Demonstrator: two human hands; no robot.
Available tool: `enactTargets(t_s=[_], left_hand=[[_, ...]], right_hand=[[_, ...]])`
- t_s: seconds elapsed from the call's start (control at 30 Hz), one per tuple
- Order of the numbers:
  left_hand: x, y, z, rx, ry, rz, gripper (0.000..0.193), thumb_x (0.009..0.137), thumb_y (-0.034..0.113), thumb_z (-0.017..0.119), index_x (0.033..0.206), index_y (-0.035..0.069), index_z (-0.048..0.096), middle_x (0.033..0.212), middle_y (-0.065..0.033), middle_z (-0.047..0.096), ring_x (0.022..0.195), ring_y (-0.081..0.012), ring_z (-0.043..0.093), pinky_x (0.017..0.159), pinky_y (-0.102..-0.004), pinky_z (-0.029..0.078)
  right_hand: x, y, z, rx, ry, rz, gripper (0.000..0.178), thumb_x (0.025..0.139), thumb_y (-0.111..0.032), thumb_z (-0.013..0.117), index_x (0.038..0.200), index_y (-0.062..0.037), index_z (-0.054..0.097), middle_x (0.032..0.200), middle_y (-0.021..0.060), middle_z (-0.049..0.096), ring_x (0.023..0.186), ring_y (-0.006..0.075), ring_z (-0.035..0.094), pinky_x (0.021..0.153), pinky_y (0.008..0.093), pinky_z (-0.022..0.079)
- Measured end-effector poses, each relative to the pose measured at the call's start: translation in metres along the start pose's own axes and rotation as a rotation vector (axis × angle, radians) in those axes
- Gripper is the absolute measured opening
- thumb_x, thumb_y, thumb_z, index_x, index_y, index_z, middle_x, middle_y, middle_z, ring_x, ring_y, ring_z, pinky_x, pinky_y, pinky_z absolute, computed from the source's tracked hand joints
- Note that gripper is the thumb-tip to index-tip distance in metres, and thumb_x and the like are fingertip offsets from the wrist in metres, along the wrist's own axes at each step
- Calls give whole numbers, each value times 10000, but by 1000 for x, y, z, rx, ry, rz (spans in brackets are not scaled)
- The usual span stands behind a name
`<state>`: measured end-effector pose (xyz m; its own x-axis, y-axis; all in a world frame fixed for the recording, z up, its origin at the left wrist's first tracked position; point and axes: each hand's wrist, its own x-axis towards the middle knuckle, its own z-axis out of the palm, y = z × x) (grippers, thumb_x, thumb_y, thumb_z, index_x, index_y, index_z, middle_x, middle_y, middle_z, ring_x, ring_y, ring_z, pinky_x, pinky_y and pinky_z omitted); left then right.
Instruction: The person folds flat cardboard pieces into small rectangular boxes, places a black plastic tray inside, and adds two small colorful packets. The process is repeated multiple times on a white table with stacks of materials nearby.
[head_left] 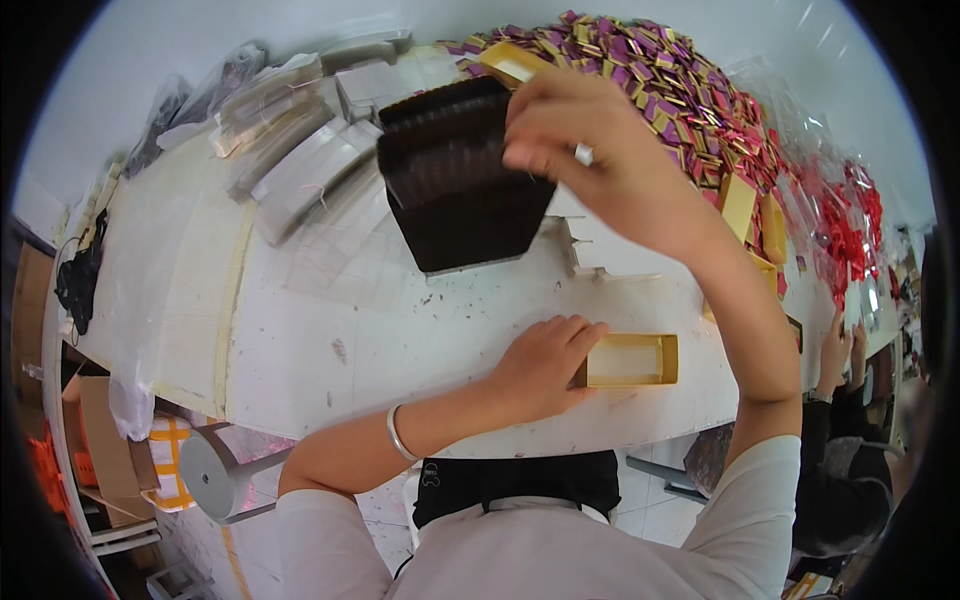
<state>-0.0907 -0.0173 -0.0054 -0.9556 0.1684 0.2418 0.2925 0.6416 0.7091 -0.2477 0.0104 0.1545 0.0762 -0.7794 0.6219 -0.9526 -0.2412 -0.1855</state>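
Observation:
On the white table, my left hand (545, 365) grips the left end of an open, shallow gold box (632, 375), its fingers wrapped over that end. Further away, my right hand (590, 140), with a ring on one finger, is bent at the upper right edge of a stack of dark, ridged trays (465, 225). Its fingertips are pinched together and slightly blurred, and whatever lies between them is hidden. Just beyond the knuckles, another gold box (512, 62) is partly covered by this hand.
A large heap of small purple and gold pieces (620, 60) fills the back right, with red ribbons (850, 235) further right. Several gold boxes (738, 205) stand beside my right forearm. Clear plastic sleeves (315, 160) lie back left. Another person's hands (835, 350) are at the right edge.

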Motion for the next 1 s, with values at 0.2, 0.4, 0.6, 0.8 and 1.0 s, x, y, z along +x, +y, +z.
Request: enactTargets(t_s=[0.2, 0.4, 0.6, 0.8, 1.0], left_hand=[[3, 1, -1, 7, 89, 19, 624, 695, 195, 771, 1235, 57, 491, 1130, -120, 527, 1051, -313, 520, 899, -406, 441], [7, 6, -4, 22, 20, -17, 656, 688, 182, 778, 1262, 43, 491, 1136, -112, 536, 1052, -301, 525, 898, -388, 443], [3, 7, -6, 44, 19, -24, 710, 682, 185, 792, 1312, 85, 478, 1185, -109, 535, 1059, -288, 523, 910, -369, 435], [6, 8, -8, 83, 15, 2, 702, 698, 233, 786, 1317, 97, 484, 1208, -112, 526, 1024, -299, 528, 904, -373, 435], [10, 20, -24, -160, 130, 43, 593, 835, 319, 700, 1320, 66, 472, 1190, -88, 539, 991, -216, 525, 850, -316, 439]], right_hand=[[-65, -45, -64, 458, 479, 726, 363, 953, -323, 536, 1036, 17, 633, 929, 6, 624, 867, 80, 529, 798, 250, 408], [-194, -56, -62, 653, -207, 1118, 306, 962, -372, 543, 1056, -86, 493, 765, -34, 465, 702, 51, 402, 627, 209, 332], [-232, -57, -40, 503, -158, 1268, 383, 978, -376, 514, 883, -15, 605, 710, -27, 494, 652, 74, 440, 592, 229, 389], [-241, -42, -49, 996, 162, 1491, 406, 962, -421, 517, 888, -43, 646, 773, 26, 655, 641, 59, 611, 544, 209, 483], [-219, -56, -40, 987, 286, 1343, 373, 959, -375, 543, 1071, -29, 628, 912, 31, 657, 798, 71, 604, 721, 217, 488]])
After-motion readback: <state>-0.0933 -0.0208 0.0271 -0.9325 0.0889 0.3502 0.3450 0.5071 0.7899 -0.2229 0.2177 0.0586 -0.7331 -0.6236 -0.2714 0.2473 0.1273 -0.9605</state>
